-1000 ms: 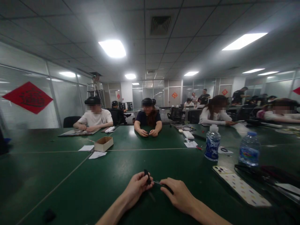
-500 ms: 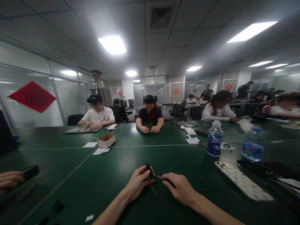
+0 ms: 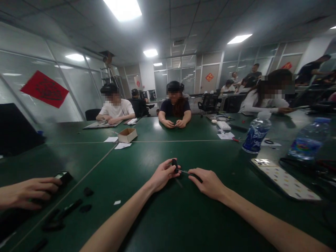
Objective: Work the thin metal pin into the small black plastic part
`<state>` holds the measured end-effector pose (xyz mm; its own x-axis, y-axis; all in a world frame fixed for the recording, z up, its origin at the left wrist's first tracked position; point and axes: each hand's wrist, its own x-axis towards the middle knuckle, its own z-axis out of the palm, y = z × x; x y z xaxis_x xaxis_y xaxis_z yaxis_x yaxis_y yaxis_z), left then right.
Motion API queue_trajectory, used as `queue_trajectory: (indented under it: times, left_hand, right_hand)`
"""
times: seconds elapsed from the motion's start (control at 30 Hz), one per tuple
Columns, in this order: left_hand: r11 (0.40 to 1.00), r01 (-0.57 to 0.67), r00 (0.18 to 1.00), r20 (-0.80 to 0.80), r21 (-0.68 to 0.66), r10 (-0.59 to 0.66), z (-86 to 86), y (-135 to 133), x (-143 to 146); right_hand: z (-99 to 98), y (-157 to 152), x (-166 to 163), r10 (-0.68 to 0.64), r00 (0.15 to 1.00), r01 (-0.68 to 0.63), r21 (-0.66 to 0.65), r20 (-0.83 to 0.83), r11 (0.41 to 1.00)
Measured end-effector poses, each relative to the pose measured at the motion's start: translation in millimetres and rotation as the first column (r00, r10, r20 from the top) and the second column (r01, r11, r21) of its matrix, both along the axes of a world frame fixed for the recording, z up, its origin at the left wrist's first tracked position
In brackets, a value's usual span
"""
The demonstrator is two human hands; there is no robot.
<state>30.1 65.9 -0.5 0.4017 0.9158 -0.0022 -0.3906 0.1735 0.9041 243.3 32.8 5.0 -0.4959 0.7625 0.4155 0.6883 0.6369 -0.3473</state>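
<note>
Both my hands rest on the green table in front of me. My left hand pinches a small black part between thumb and fingers, holding it upright. My right hand is closed round a thin dark tool whose metal tip points left and meets the black part. The two hands are a short gap apart, joined by the tool.
A co-worker's hand at the left edge touches a small black device, with loose black pieces near it. Two water bottles, a phone and cables lie to the right. A cardboard box and people sit across the table.
The view has tilted down and turned left, so my forearms and the co-worker's hand show more. My hands keep the same hold on the part and tool.
</note>
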Motion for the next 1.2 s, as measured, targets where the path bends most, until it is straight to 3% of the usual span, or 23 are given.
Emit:
queue_trajectory:
  times: [0.43,0.63,1.2]
  left_hand:
    - [0.994,-0.043,0.999,-0.026,0.104,0.046,-1.2,-2.5,2.0]
    - [0.991,-0.087,0.993,-0.066,0.103,0.094,-0.5,-2.0,3.8]
    - [0.993,-0.06,0.997,-0.042,0.106,0.064,-4.6,0.4,1.7]
  right_hand:
    - [0.0,-0.2,0.1,-0.008,1.0,0.007,-0.02,-0.009,1.0]
    - [-2.9,1.5,1.7,0.008,1.0,-0.009,-0.028,-0.026,1.0]
    - [0.0,-0.4,0.0,0.003,1.0,-0.004,-0.033,-0.027,0.999]
